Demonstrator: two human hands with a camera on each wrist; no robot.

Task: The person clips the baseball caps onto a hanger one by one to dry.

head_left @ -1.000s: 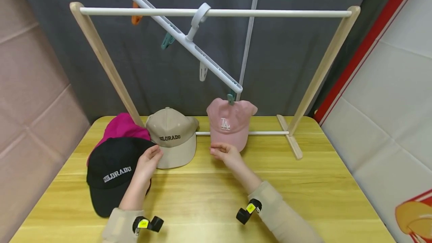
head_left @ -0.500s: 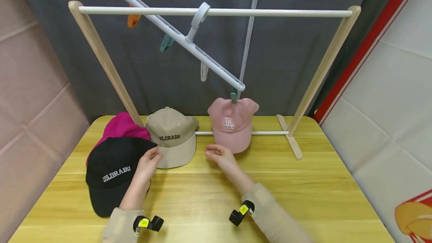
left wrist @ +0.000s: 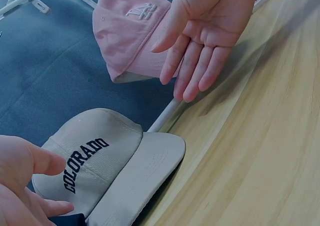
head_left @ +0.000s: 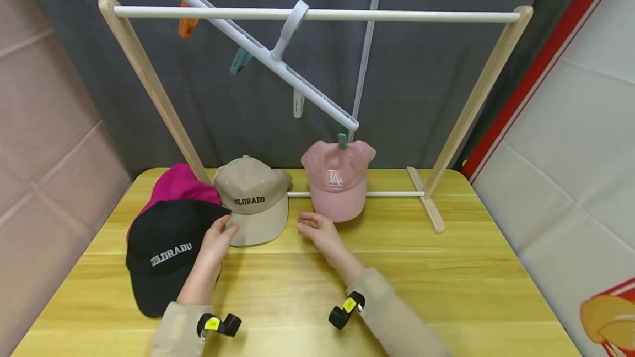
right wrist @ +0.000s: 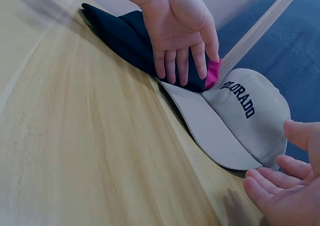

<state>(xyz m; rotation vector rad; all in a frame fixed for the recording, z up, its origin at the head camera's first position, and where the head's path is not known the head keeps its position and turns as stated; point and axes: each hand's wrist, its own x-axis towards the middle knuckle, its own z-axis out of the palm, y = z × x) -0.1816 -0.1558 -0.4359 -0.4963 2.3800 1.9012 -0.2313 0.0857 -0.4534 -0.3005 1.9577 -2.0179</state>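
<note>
My left hand [head_left: 214, 242] is beside the brim of a beige COLORADO cap [head_left: 250, 189] on the table, its fingers relaxed and holding nothing. To that cap's right is my right hand [head_left: 323, 237], also relaxed, with bare palm and fingers [left wrist: 192, 68] showing in the left wrist view. Just behind it a pink LA cap [head_left: 337, 178] hangs from a teal clip [head_left: 342, 141] at the low end of a tilted white hanger [head_left: 268, 59]. A black COLORADO cap [head_left: 166, 252] lies under and left of my left forearm, partly covering a magenta cap [head_left: 181, 183].
The hanger hooks over the white rail [head_left: 397, 16] of a wooden rack, whose right post [head_left: 476, 101] stands at the back. Orange [head_left: 186, 21], teal [head_left: 240, 60] and white [head_left: 298, 103] clips dangle from the hanger. A dark grey curtain [head_left: 421, 87] is behind.
My right hand has moved left, away from the pink cap's brim. The hanger and pink cap have swung slightly. My left hand has hardly moved.
</note>
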